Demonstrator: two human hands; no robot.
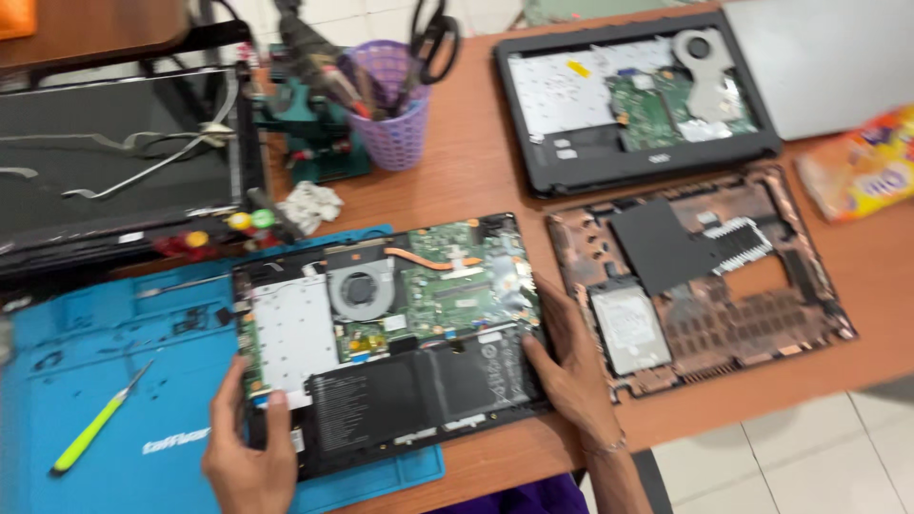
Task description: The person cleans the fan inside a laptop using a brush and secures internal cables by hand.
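The wooden table [476,181] carries a blue work mat [114,381] at its near left corner. The opened laptop [390,333], internals exposed, lies on the mat's right part, overhanging onto bare wood. To its right rests a detached bottom cover [705,276]; behind that lies a second opened laptop [638,100]. The left hand [249,447] grips the opened laptop's near left corner; the right hand [571,366] clasps its right edge. A yellow-green pry tool [95,428] lies on the mat.

Wooden table [476,171], blue mat [124,419], laptops [400,333].
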